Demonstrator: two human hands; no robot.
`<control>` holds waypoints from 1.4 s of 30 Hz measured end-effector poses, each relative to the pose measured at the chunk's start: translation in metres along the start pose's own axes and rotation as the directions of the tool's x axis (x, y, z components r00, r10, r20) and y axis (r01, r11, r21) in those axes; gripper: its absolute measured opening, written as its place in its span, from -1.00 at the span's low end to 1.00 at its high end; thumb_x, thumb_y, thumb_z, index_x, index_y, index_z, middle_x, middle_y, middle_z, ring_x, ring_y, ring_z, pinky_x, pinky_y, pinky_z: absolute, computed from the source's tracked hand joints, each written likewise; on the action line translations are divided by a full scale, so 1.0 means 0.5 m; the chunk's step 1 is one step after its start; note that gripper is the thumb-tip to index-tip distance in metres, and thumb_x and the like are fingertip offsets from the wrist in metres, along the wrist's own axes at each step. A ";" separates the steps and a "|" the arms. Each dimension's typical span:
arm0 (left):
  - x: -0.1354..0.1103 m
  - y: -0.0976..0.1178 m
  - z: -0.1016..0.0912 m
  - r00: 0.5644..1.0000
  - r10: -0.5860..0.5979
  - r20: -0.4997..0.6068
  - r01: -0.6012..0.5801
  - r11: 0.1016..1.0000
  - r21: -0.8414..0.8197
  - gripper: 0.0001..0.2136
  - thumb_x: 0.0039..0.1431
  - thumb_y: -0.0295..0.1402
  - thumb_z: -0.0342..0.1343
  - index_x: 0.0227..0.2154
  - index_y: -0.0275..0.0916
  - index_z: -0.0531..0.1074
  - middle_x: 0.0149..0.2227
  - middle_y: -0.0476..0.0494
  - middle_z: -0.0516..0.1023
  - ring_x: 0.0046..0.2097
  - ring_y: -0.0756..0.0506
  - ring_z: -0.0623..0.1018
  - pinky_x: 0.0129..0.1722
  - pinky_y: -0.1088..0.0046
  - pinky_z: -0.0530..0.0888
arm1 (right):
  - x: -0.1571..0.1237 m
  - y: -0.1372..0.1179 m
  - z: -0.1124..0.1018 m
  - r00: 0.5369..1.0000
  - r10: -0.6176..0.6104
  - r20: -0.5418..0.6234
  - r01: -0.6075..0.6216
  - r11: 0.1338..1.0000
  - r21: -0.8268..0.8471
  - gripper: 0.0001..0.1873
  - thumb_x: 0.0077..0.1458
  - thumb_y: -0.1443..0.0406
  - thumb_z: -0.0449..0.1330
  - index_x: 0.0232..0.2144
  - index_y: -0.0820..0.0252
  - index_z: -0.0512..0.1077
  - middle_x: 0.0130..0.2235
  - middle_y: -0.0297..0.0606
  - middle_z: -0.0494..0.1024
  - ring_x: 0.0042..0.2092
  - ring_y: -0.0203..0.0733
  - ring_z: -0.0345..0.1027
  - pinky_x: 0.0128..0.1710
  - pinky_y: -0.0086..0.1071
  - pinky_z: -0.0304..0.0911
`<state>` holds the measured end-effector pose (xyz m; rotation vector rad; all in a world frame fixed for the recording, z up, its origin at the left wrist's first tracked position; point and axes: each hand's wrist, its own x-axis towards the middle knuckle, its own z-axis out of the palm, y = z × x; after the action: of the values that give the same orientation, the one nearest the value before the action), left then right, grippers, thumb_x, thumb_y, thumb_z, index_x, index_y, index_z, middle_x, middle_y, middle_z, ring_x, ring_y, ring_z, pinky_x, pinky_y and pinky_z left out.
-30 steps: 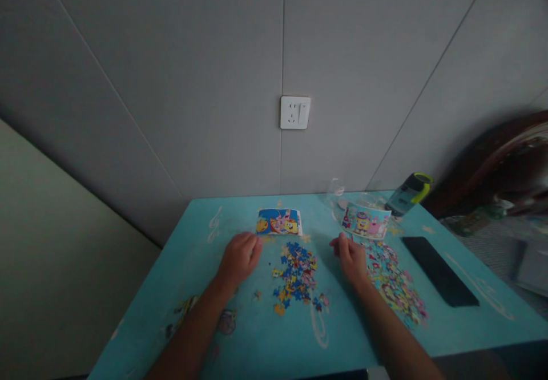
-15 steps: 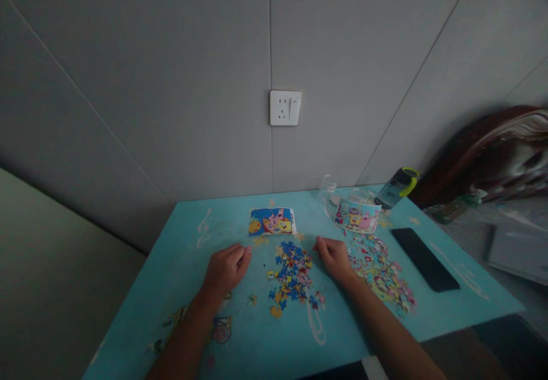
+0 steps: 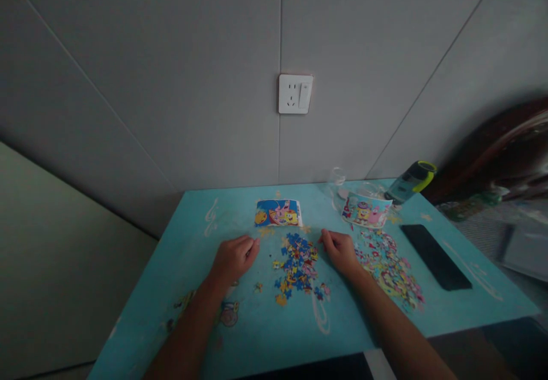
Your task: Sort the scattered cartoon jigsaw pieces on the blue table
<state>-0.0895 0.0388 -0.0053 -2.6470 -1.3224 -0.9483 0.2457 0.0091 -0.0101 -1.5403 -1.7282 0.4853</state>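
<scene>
Turquoise table (image 3: pixel 257 334), white swirl marks, small faded cartoon prints near its front left. The middle puzzle pile (image 3: pixel 297 266) is mostly blue with yellow and a little pink. The right puzzle pile (image 3: pixel 391 271) is mixed: pink, red, yellow, pale teal. On the picture card (image 3: pixel 278 213), a blue ground with yellow and pink cartoon figures. The second card (image 3: pixel 367 210) is pale blue, also yellow and pink figures, red at its left end. Plain black phone (image 3: pixel 434 249). Grey-teal bottle (image 3: pixel 411 181) with a lime-green band on top. Grey wall (image 3: pixel 171 83) with thin dark seams, white socket plate (image 3: pixel 295 93).
</scene>
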 end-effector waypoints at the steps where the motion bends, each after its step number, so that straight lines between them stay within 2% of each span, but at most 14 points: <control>1: 0.000 0.001 0.000 1.000 0.000 0.006 0.000 1.000 0.000 -0.67 0.33 -0.37 0.01 -0.60 -0.21 0.21 -0.59 0.05 0.23 -0.54 0.04 0.27 -0.46 0.44 0.17 | 0.000 0.000 -0.001 1.000 0.002 0.004 -0.002 1.000 -0.001 -0.46 0.34 0.07 -0.03 -0.51 0.23 0.53 -0.64 -0.37 0.36 -0.58 -0.29 0.24 -0.48 -0.41 0.11; 11: 0.002 0.015 -0.013 0.999 0.011 0.050 -0.011 1.000 0.000 -0.67 0.34 -0.35 -0.01 -0.59 -0.20 0.26 -0.58 0.03 0.28 -0.53 0.02 0.27 -0.45 0.43 0.19 | -0.001 -0.004 0.002 1.000 0.000 0.026 0.000 1.000 -0.018 -0.43 0.33 0.02 -0.03 -0.51 0.23 0.53 -0.65 -0.35 0.36 -0.58 -0.28 0.22 -0.49 -0.40 0.11; 20: 0.007 0.002 -0.015 0.997 -0.074 -0.005 0.075 0.997 0.027 -0.67 0.31 -0.37 0.00 -0.61 -0.21 0.25 -0.59 0.03 0.28 -0.53 0.02 0.28 -0.47 0.43 0.14 | -0.001 -0.010 0.000 0.999 -0.029 0.039 0.030 0.999 -0.027 -0.44 0.33 0.05 -0.04 -0.52 0.23 0.52 -0.63 -0.35 0.40 -0.58 -0.29 0.24 -0.48 -0.41 0.11; 25: 0.008 0.003 -0.015 0.996 -0.083 -0.017 0.084 0.996 0.027 -0.66 0.30 -0.38 0.01 -0.62 -0.20 0.23 -0.60 0.03 0.27 -0.53 0.01 0.27 -0.46 0.44 0.17 | -0.002 -0.013 0.000 0.998 -0.038 0.044 0.040 0.999 -0.026 -0.42 0.33 0.04 -0.04 -0.54 0.23 0.52 -0.63 -0.34 0.42 -0.60 -0.30 0.21 -0.51 -0.41 0.08; 32: 0.020 0.005 -0.015 0.993 -0.111 -0.044 0.112 0.994 0.005 -0.69 0.30 -0.42 -0.02 -0.60 -0.19 0.24 -0.53 -0.04 0.32 -0.36 -0.08 0.36 -0.28 0.38 0.32 | -0.004 -0.019 -0.004 0.997 -0.046 0.057 0.047 0.999 -0.024 -0.43 0.33 0.04 -0.04 -0.52 0.23 0.54 -0.62 -0.32 0.44 -0.59 -0.28 0.24 -0.49 -0.40 0.12; 37: 0.026 0.010 -0.013 0.995 -0.100 -0.021 0.099 0.993 -0.059 -0.77 0.30 -0.45 -0.02 -0.50 -0.20 0.35 -0.39 -0.12 0.43 -0.24 -0.11 0.43 -0.13 0.29 0.41 | -0.008 -0.023 -0.004 0.996 -0.050 0.073 0.052 0.998 -0.037 -0.41 0.33 0.03 -0.06 -0.51 0.22 0.55 -0.63 -0.32 0.43 -0.58 -0.27 0.25 -0.47 -0.39 0.13; 42: 0.024 0.024 -0.011 0.996 -0.084 0.017 0.086 0.988 -0.132 -0.81 0.29 -0.47 0.00 -0.43 -0.21 0.43 -0.32 -0.14 0.49 -0.18 -0.12 0.47 -0.08 0.25 0.45 | -0.015 -0.026 -0.010 0.995 -0.044 0.090 0.050 0.997 -0.064 -0.40 0.34 0.02 -0.07 -0.49 0.24 0.57 -0.62 -0.30 0.43 -0.57 -0.26 0.27 -0.45 -0.38 0.15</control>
<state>-0.0780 0.0384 0.0082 -2.7152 -1.4341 -1.0691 0.2405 -0.0016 0.0002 -1.5411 -1.8611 0.4839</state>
